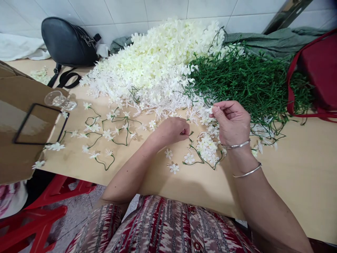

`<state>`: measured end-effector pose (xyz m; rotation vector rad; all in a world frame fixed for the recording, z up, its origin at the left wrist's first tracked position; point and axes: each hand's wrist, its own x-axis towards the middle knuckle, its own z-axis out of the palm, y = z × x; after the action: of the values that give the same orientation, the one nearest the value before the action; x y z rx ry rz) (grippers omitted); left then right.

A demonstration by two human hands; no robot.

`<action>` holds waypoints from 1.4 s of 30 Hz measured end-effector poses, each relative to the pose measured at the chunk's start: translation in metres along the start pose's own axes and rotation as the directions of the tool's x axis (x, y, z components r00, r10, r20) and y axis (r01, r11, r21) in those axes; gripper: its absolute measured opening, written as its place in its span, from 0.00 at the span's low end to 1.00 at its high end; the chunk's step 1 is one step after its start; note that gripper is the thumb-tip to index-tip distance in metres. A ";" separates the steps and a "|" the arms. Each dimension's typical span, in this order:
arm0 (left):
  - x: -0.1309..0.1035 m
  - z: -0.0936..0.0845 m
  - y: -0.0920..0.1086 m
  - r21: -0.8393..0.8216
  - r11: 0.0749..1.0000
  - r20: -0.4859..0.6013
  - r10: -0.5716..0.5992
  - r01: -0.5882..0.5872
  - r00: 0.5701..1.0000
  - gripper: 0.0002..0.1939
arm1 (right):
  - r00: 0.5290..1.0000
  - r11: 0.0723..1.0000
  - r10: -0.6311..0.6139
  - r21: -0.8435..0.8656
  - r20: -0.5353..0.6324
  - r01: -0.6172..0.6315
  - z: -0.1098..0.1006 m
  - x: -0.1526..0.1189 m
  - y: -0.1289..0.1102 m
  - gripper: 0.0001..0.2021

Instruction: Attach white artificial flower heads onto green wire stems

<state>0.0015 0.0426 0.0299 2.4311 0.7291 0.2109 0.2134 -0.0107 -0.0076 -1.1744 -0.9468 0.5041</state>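
Note:
My left hand (176, 130) is closed low over the table, its fingers curled inward. The end of a green plastic stem (191, 134) pokes out beside those fingers, and the rest of it is hidden. Raised a little to the right, my right hand (233, 121) pinches a white artificial flower (211, 111) between thumb and forefinger. Below and between the hands lies a cluster of white flowers (207, 147), some on green stems. Two loose flower heads, one of them a white blossom (174, 168), rest on the tabletop near my left forearm.
Behind the hands rise a heap of white petals (163, 56) and a pile of green stems (242, 77). Assembled sprigs (107, 133) lie at left, near a clear plastic cup (60, 100) and a cardboard box (23, 105). A black bag (68, 42) and a red bag (319, 70) flank the heap.

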 end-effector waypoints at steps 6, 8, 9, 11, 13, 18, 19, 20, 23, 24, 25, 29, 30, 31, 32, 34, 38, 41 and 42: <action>0.003 -0.006 0.001 -0.343 0.932 -0.296 0.015 -0.120 0.955 0.07 | 0.991 0.982 0.136 0.129 0.013 -0.137 -0.001 0.001 -0.008 0.15; 0.006 -0.005 -0.001 -0.524 0.831 -0.400 -0.049 -0.185 0.915 0.12 | 0.984 0.974 0.168 0.143 0.051 -0.174 0.000 0.000 -0.010 0.15; 0.008 -0.004 -0.003 -0.601 0.773 -0.422 -0.088 -0.205 0.902 0.16 | 0.983 0.973 0.173 0.144 0.068 -0.181 0.000 -0.001 -0.012 0.14; 0.010 -0.001 -0.008 -0.715 0.666 -0.403 -0.142 -0.214 0.904 0.22 | 0.982 0.975 0.160 0.140 0.102 -0.174 0.001 -0.003 -0.016 0.14; 0.012 0.001 -0.011 -0.774 0.600 -0.366 -0.164 -0.202 0.916 0.24 | 0.981 0.981 0.136 0.123 0.138 -0.153 0.003 -0.005 -0.021 0.14; 0.013 0.005 -0.010 -0.825 0.527 -0.347 -0.187 -0.204 0.919 0.24 | 0.980 0.991 0.109 0.055 0.166 -0.120 0.003 -0.008 -0.028 0.13; 0.013 0.005 -0.010 -0.837 0.509 -0.338 -0.193 -0.201 0.921 0.24 | 0.981 0.993 0.100 0.040 0.164 -0.108 0.002 -0.008 -0.029 0.12; 0.013 0.006 -0.009 -0.848 0.493 -0.328 -0.196 -0.196 0.924 0.25 | 0.984 0.996 0.085 0.018 0.159 -0.089 0.001 -0.008 -0.030 0.11; 0.015 0.009 -0.007 -0.861 0.477 -0.301 -0.202 -0.175 0.932 0.25 | 0.987 0.994 0.024 -0.113 0.157 -0.006 -0.001 -0.008 -0.033 0.07; 0.015 0.010 -0.007 -0.862 0.478 -0.298 -0.205 -0.170 0.932 0.25 | 0.987 0.987 0.006 -0.158 0.162 0.020 -0.002 -0.008 -0.033 0.05; 0.016 0.012 -0.007 -0.862 0.478 -0.297 -0.210 -0.167 0.932 0.25 | 0.986 0.982 -0.008 -0.187 0.168 0.040 -0.001 -0.008 -0.033 0.04; 0.018 0.018 -0.008 -0.859 0.489 -0.294 -0.236 -0.148 0.926 0.27 | 0.985 0.992 0.021 -0.129 0.172 0.002 0.003 -0.011 -0.031 0.04; 0.019 0.019 -0.008 -0.855 0.498 -0.294 -0.239 -0.143 0.925 0.27 | 0.983 0.995 0.041 -0.100 0.177 -0.024 0.005 -0.011 -0.031 0.05; 0.020 0.020 -0.008 -0.850 0.507 -0.296 -0.239 -0.141 0.925 0.28 | 0.982 0.996 0.059 -0.075 0.182 -0.046 0.006 -0.012 -0.030 0.05; 0.020 0.020 -0.009 -0.845 0.515 -0.298 -0.236 -0.141 0.925 0.29 | 0.979 0.996 0.074 -0.056 0.189 -0.065 0.007 -0.012 -0.030 0.06; 0.020 0.020 -0.009 -0.833 0.535 -0.304 -0.235 -0.138 0.923 0.30 | 0.979 0.996 0.082 -0.036 0.185 -0.077 0.007 -0.012 -0.030 0.08; 0.019 0.017 -0.011 -0.804 0.580 -0.318 -0.239 -0.128 0.917 0.30 | 0.983 0.997 0.082 -0.022 0.164 -0.079 0.006 -0.011 -0.033 0.10; 0.019 0.016 -0.011 -0.799 0.585 -0.321 -0.221 -0.139 0.921 0.29 | 0.983 0.996 0.088 -0.004 0.160 -0.088 0.006 -0.010 -0.037 0.12; 0.019 0.016 -0.010 -0.799 0.584 -0.319 -0.215 -0.141 0.923 0.29 | 0.983 0.996 0.088 -0.002 0.163 -0.088 0.006 -0.010 -0.039 0.13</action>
<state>0.0171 0.0522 0.0109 1.4673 0.6402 0.8402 0.1985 -0.0281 0.0254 -1.1870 -1.0352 0.6816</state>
